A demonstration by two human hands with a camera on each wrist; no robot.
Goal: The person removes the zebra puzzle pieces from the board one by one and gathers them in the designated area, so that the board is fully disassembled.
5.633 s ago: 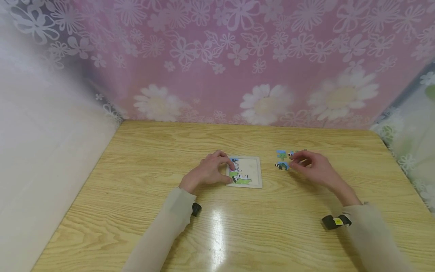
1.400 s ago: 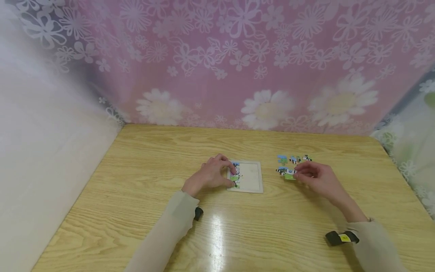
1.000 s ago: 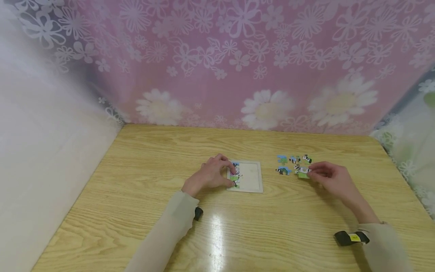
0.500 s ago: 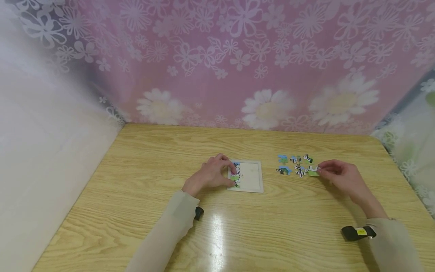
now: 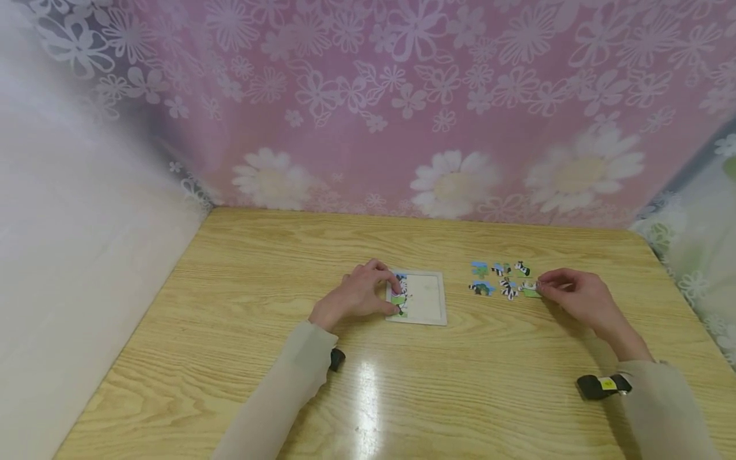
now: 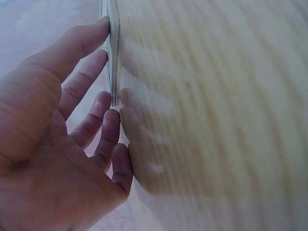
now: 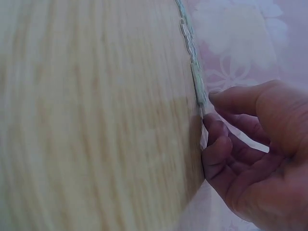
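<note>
My left hand (image 5: 359, 291) rests at the left side of a light-framed jigsaw tray (image 5: 443, 300), thumb and fingertips on its edge. Printed pieces (image 5: 401, 300) with a black-and-white animal and green fill the tray's left strip, partly under the fingers; the rest is bare board. My right hand (image 5: 581, 300) has thumb and forefinger at the right edge of a green-and-white puzzle piece (image 5: 530, 289) lying low on the table. In the right wrist view the thumb tip is close beside that piece (image 7: 197, 84), the other fingers curled at the tabletop.
More loose puzzle pieces lie in two rows right of the tray: a zebra-striped piece (image 5: 508, 289), a dark green-and-blue one (image 5: 482, 288), a blue-topped one (image 5: 479, 269), and others behind. The wooden table (image 5: 287, 255) meets a pink flowered curtain (image 5: 345, 147) at the back.
My right hand has moved right with the green-and-white piece, from over the zebra-striped piece to its right side. Earlier, that piece lay in the tray's bottom row. The left hand stays at the tray.
</note>
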